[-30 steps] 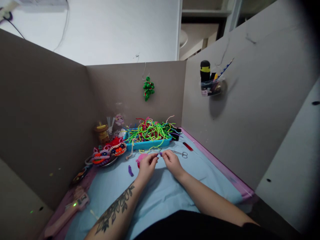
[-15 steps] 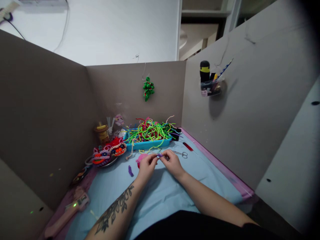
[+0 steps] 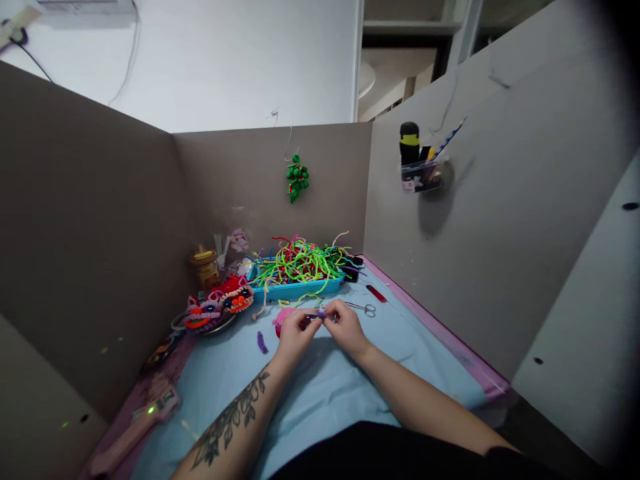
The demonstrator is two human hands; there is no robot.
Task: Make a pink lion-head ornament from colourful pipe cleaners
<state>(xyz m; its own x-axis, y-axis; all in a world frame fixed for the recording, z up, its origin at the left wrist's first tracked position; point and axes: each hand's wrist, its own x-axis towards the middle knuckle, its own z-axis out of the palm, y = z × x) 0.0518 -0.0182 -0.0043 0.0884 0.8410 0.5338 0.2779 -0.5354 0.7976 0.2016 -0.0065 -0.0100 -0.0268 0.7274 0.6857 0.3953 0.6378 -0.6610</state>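
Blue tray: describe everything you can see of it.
The blue tray is shallow and looks like plastic, with a plain front wall. Fuzzy strands, mostly lime green with red, pink and dark green, heap above its rim, some spilling over, and hide its floor. It sits on the light blue cloth before the grey-brown back partition, beyond the left hand and right hand, neither touching it. Whether the black object at its right end touches it, I cannot tell.

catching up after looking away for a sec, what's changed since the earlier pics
The left hand's fingertips have shifted slightly right, closing up to those of the right hand at the small purple piece both pinch. Nothing was visibly picked up or let go. The loose purple strip, scissors and blue tray stayed put.
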